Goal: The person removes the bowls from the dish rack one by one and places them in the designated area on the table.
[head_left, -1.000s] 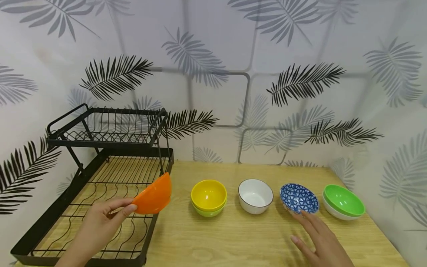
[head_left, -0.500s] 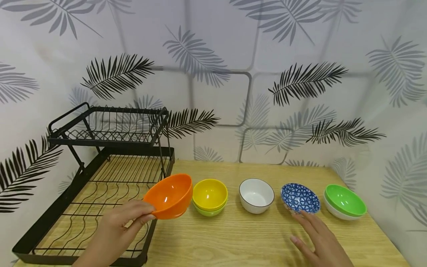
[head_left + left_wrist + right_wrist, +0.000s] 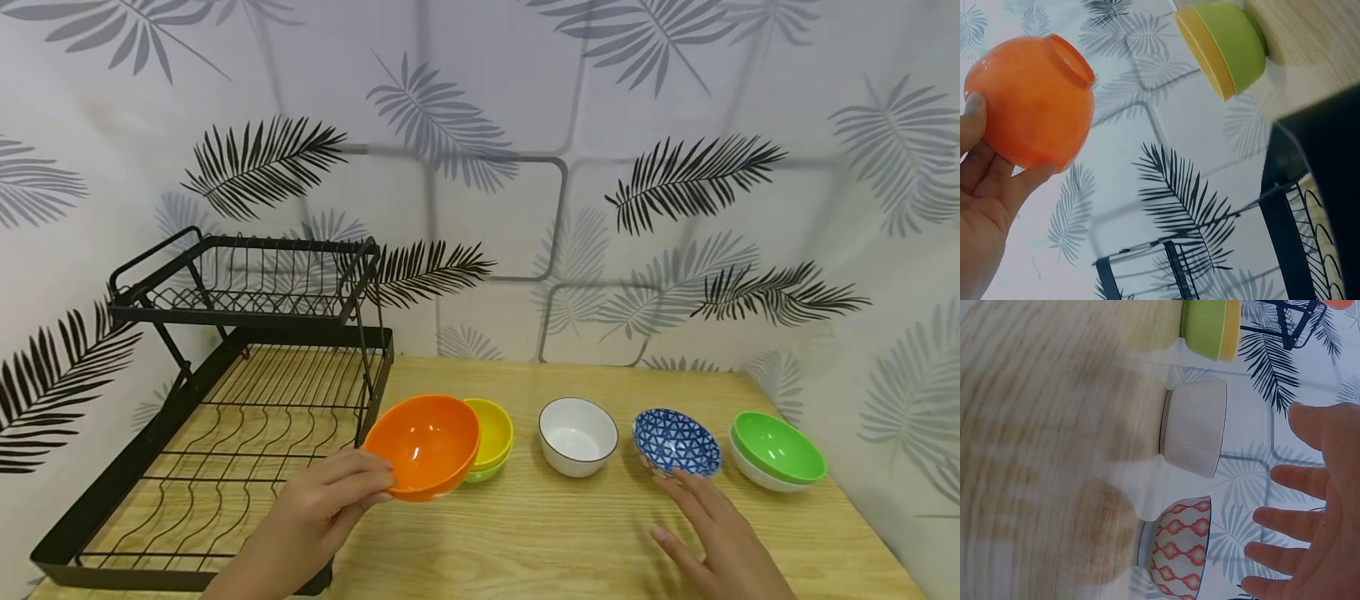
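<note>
My left hand [image 3: 322, 517] grips an orange bowl [image 3: 423, 446] by its near left rim. The bowl is held up with its inside facing the head camera and partly covers a yellow bowl [image 3: 497, 433]. That yellow bowl sits nested in a lime green bowl [image 3: 486, 474] on the table. In the left wrist view, thumb and fingers are on either side of the orange bowl [image 3: 1035, 100]. My right hand [image 3: 712, 533] hovers with fingers spread, close to a blue-and-white patterned bowl [image 3: 675, 442]. This bowl's red-patterned outside [image 3: 1179, 550] shows in the right wrist view.
At left stands a two-tier black dish rack [image 3: 247, 317] with a low wire tray. A white bowl [image 3: 577, 437] with a dark rim stands mid-table. Far right, a bright green bowl [image 3: 780, 446] is nested in another white bowl [image 3: 761, 477]. A leaf-patterned wall closes off the back.
My left hand has carried the orange bowl rightward from the rack's edge to in front of the yellow bowl, turning its inside into view. My right hand has hardly moved.
</note>
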`<state>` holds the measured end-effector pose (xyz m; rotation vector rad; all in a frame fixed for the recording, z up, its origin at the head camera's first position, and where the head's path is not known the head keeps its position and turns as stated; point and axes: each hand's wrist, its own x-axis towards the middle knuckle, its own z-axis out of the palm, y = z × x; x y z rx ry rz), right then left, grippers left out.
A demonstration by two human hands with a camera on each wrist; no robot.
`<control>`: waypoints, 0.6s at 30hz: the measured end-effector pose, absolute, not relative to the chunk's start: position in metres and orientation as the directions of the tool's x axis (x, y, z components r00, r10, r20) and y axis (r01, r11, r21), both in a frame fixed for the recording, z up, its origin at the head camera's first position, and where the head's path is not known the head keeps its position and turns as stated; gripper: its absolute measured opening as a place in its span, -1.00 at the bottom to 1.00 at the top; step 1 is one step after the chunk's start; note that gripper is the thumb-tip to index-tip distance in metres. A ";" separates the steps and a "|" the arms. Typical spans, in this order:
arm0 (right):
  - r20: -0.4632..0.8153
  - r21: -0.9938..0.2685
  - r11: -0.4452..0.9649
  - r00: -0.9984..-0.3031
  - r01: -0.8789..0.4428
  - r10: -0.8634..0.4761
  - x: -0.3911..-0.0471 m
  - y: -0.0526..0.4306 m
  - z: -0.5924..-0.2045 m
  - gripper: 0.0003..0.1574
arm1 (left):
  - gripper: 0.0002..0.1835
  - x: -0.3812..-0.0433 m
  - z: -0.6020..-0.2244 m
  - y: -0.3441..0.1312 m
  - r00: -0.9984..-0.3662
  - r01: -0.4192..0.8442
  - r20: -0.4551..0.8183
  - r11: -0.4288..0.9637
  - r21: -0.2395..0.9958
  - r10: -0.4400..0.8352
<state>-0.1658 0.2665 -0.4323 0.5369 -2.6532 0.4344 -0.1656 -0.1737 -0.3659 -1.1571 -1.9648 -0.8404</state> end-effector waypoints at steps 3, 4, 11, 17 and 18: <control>0.443 -0.213 0.877 -0.843 -0.431 -0.307 -0.166 0.267 -0.432 -0.33 | -0.74 -0.167 -0.365 -0.167 -0.321 0.915 0.825 0.378 0.142 0.465; 0.442 -0.213 0.876 -0.843 -0.432 -0.308 -0.166 0.267 -0.432 -0.33 | -0.75 -0.168 -0.365 -0.165 -0.302 0.921 0.830 0.369 0.126 0.469; 0.425 -0.225 0.879 -0.854 -0.421 -0.300 -0.165 0.266 -0.431 -0.34 | -0.79 -0.170 -0.365 -0.149 -0.234 0.949 0.835 0.305 0.084 0.498; 0.420 -0.238 0.872 -0.855 -0.428 -0.305 -0.165 0.265 -0.433 -0.34 | -0.81 -0.172 -0.366 -0.136 -0.236 0.956 0.816 0.278 0.097 0.528; 0.426 -0.236 0.870 -0.851 -0.432 -0.308 -0.165 0.264 -0.433 -0.34 | -0.81 -0.173 -0.366 -0.135 -0.235 0.956 0.813 0.276 0.096 0.533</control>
